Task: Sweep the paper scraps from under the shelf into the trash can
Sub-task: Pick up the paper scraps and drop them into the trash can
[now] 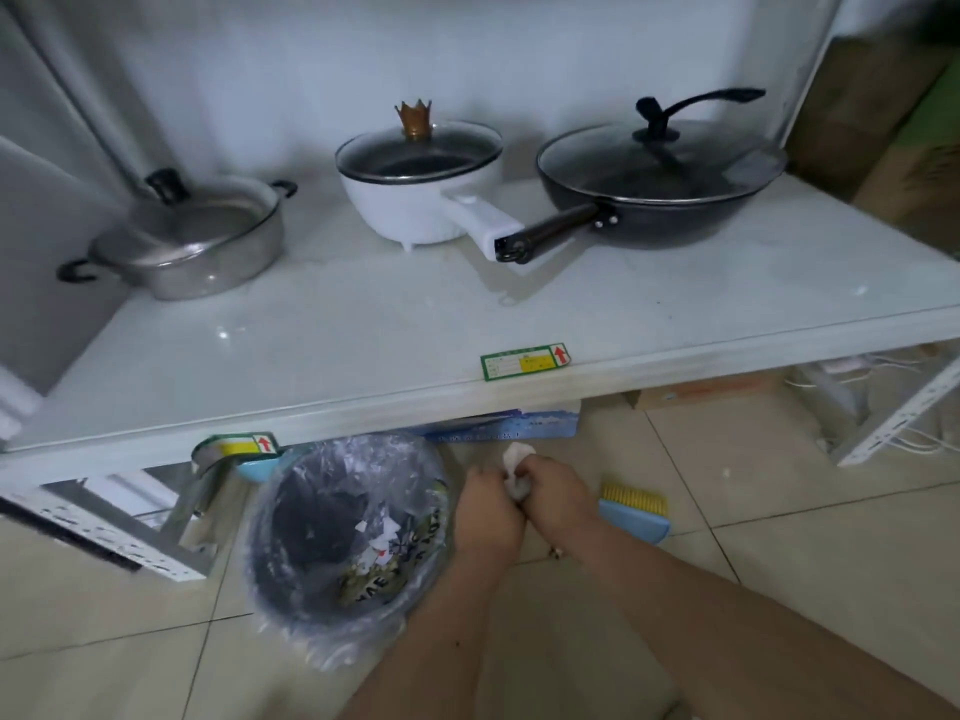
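Note:
A dark round trash can (343, 532) lined with a clear plastic bag stands on the tiled floor under the front edge of the white shelf (467, 392). Several white paper scraps lie inside it. Just right of the can, my left hand (488, 511) and my right hand (558, 498) are pressed together around a crumpled white paper wad (515, 472) that sticks up between them. A small blue hand brush (634, 514) with yellow bristles lies on the floor to the right of my right hand. A blue dustpan (254, 470) peeks out behind the can.
On the shelf stand a steel pot (192, 241), a white electric pot (421, 184) and a black lidded wok (660, 184). Under the shelf I see a blue-white box (519, 426), cardboard and white cables at the right. Metal shelf legs (883, 423) stand at both sides.

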`<move>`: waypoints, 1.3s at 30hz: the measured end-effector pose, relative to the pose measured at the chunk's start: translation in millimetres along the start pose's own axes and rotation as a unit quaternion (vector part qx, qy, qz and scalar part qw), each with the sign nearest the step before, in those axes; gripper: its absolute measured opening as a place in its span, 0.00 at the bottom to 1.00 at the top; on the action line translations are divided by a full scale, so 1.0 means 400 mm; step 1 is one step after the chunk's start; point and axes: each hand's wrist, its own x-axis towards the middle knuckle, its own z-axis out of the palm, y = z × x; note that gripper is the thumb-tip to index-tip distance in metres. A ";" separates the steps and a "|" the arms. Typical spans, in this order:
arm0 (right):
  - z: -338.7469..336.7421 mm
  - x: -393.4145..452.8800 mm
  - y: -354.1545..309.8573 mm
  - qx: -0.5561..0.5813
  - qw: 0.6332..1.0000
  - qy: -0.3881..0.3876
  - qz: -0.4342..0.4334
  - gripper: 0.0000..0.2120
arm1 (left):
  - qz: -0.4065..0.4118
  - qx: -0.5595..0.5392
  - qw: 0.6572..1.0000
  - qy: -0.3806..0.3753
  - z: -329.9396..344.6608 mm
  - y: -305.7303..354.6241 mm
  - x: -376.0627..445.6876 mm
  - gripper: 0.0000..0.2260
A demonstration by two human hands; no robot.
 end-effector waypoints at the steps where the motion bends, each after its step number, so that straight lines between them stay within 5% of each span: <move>1: 0.000 -0.007 -0.020 0.006 1.000 0.002 -0.003 0.10 | 0.008 -0.006 1.000 0.009 -0.022 -0.004 -0.008 0.08; 16: 0.191 -0.067 -0.275 -0.041 0.994 -0.043 -0.094 0.10 | -0.056 -0.026 0.994 0.088 -0.238 -0.237 -0.072 0.11; 23: 0.273 -0.052 -0.270 -0.115 0.984 -0.077 -0.113 0.13 | -0.090 -0.024 0.995 0.047 -0.220 -0.322 -0.076 0.11; 39: 0.108 -0.043 -0.156 -0.082 0.993 -0.018 -0.078 0.12 | 0.010 -0.030 0.999 0.020 -0.155 -0.142 -0.053 0.12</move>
